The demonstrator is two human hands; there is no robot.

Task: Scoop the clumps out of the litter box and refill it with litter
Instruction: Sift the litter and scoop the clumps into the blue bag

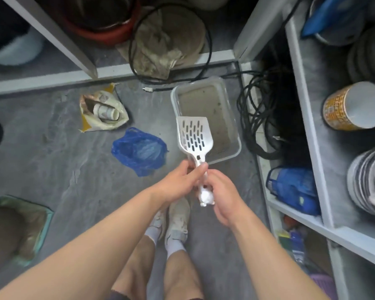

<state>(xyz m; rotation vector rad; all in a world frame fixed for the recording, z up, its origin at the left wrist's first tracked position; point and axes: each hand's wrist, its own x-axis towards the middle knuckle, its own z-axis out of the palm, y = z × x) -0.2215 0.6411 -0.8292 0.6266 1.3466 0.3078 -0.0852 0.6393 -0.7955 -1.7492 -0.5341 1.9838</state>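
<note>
A white slotted litter scoop (pixel 194 135) is held in front of me, its blade pointing away and overlapping the near left edge of the litter box (pixel 234 135). The box is a clear grey tray on the floor with a thin layer of brownish litter and a few dark clumps. My left hand (pixel 182 180) grips the upper part of the scoop's handle. My right hand (pixel 223 198) curls round the lower end of the handle. An open blue plastic bag (pixel 139 151) lies on the floor left of the box. A yellow-and-white litter bag (pixel 102 111) stands open further left.
Grey shelving (pixel 312 148) with cans and stacked bowls runs along the right. Coiled black cables (pixel 260 118) lie right of the box. A low shelf rail (pixel 117 72) crosses behind, with a dirty cloth on it. A green-edged mat (pixel 39 224) lies at the left. My feet (pixel 173 217) stand below my hands.
</note>
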